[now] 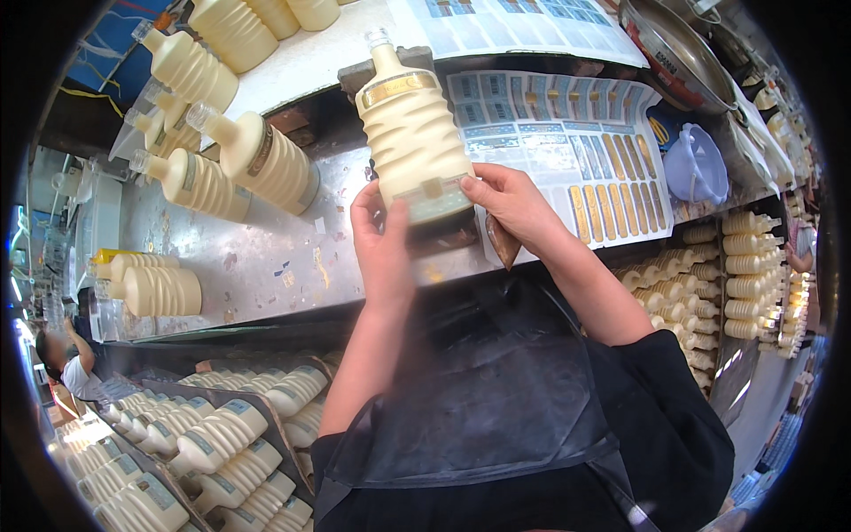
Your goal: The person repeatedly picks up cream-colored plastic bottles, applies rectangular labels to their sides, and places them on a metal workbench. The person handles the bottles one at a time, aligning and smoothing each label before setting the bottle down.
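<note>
Cream bottle (pixel 412 133) found between my hands above the metal bench (pixel 257 253), neck pointing away from me, base nearest. My right hand (pixel 519 204) is clamped on the base's right edge, thumb on the front face by the end of a clear label (pixel 432 189). My left hand (pixel 383 239) is at the base's left edge, thumb up against it – motion blur there, so I cannot tell how firmly it closes. A gold label (pixel 397 86) sits across the shoulder. A grey block (pixel 352 76) shows behind the shoulder; contact between the two is not certain. To the right lies a label sheet (pixel 620 182) with rows of gold strips, and beyond it a lilac bucket (pixel 697 166). A large ribbed bottle (pixel 266 164) stands on the bench, left of my work – similar bottles beside it.
</note>
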Motion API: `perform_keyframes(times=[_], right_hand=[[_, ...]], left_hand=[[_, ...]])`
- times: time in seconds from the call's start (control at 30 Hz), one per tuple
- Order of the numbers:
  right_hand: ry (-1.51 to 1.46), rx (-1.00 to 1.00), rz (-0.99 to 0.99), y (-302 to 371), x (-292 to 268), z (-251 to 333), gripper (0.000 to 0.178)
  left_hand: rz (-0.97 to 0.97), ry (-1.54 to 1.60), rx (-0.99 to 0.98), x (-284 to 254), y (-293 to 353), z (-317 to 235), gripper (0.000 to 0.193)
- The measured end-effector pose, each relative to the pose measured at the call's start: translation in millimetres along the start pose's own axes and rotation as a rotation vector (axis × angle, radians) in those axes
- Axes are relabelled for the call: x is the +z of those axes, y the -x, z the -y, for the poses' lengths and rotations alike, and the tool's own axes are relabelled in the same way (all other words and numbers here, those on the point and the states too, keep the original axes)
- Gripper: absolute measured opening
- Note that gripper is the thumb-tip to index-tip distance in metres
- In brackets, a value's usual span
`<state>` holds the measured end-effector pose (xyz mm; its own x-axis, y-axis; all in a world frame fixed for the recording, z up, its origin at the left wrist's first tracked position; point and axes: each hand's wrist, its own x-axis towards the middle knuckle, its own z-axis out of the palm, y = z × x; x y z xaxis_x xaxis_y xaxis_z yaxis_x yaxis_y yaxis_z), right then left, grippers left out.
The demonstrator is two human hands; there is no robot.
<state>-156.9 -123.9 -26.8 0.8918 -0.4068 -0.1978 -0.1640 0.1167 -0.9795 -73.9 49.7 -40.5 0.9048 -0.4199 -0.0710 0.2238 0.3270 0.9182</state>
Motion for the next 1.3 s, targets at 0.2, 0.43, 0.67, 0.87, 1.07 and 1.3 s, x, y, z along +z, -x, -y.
perform_keyframes(times=[0.2,0.43,0.67,0.87,1.07,1.3], right_hand=[[-0.003,0.022,-0.021,2,3,4,0.037],[0.025,0.082,-0.026,5,3,10,0.038],[0.002,-0.018,-0.063,1,7,4,0.038],[0.031,0.176,-0.062,-6,-25,10,0.035],[0.152,-0.203,-0.073,6,-5,53,0.024],[0.95,-0.918,-0.295,14,13,63,0.031]], left_hand=[[0.004,-0.004,-0.005,0,0,-1,0.046],[-0.004,0.001,-0.021,2,2,-2,0.047],[-0.022,-0.028,0.026,5,2,-1,0.043],[0.002,-0.037,0.031,-1,2,-1,0.051],[-0.008,-0.35,0.068,-4,1,-1,0.062],[0.054,-0.187,0.001,-10,1,-5,0.06]])
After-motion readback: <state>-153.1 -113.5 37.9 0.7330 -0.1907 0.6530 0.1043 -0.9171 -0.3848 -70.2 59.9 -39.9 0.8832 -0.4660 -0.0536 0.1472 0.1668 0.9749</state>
